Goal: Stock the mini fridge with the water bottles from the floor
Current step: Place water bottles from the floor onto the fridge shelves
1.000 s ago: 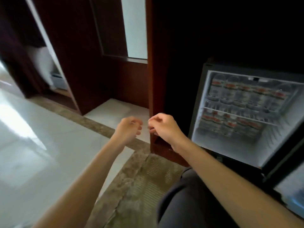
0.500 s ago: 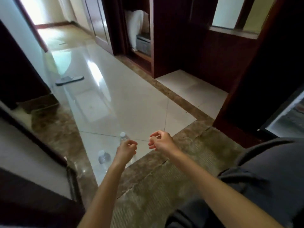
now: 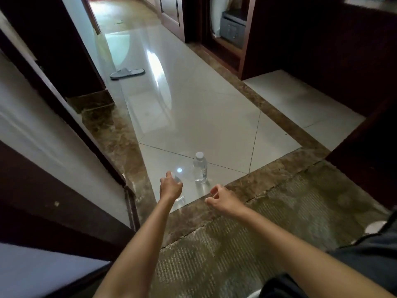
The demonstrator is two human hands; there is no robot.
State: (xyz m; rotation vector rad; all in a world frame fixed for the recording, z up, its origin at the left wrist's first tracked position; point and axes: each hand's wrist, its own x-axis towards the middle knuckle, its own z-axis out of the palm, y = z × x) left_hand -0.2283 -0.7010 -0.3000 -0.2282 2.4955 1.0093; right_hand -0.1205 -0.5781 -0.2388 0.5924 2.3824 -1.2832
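Note:
Two clear water bottles with white caps stand upright on the glossy pale tile floor. My left hand is at the nearer bottle, fingers curled round its body, which hides most of it; only the cap and the base show. The second bottle stands free just to the right and a little farther off. To the right of both bottles, my right hand hovers over the brown marble border strip with loosely curled fingers and holds nothing. The mini fridge is out of view.
A grey slipper lies farther down the hallway floor. A dark wooden door frame runs along the left, and dark wood cabinets with a small safe stand at the right. My knee in dark fabric is at lower right.
The view swung left from the open fridge down to the floor. Both hands moved down towards the bottles, and my left hand has closed round the nearer one.

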